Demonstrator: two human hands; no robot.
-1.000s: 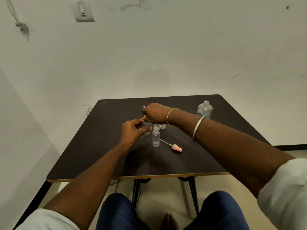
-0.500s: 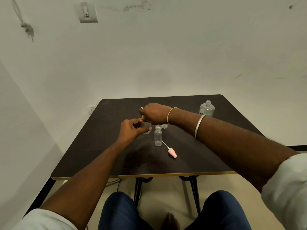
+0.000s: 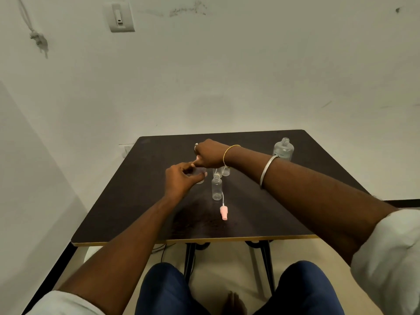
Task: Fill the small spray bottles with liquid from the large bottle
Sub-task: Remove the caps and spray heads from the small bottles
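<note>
Head camera looked down on a dark tabletop [image 3: 250,223], where both hands met near its middle. The left hand [image 3: 179,179] had its grip closed round a small clear bottle [image 3: 201,177], fingers and thumb curled about the body. The bottle sat low, but whether its base touched the tabletop could not be told.

The right hand [image 3: 210,155] lay directly over that bottle's top, fingers curled downward and thumb tip close to the left forefinger. Its grip was clenched, yet whether it pinched a cap or nothing at all was hidden under the knuckles, so I cannot tell. A ring [image 3: 196,144] showed on one finger, a thin gold bracelet [image 3: 230,150] circled the wrist, and a silver bangle [image 3: 267,170] sat further up the forearm.

Just right of the left hand stood an uncapped small bottle [image 3: 216,188], upright and apart from both hands. Behind it two more small bottles [image 3: 226,171] stood side by side, partly covered by the right wrist. A pink spray top [image 3: 223,213] lay on its side nearer the person, its thin white tube running back toward the foot of the uncapped small bottle.

The large bottle [image 3: 283,150] stood upright and capless near the far right corner, just behind the right forearm and well apart from the small ones. How much liquid any bottle held could not be made out.

A wall switch [image 3: 120,18] was fixed on the pale wall above.
</note>
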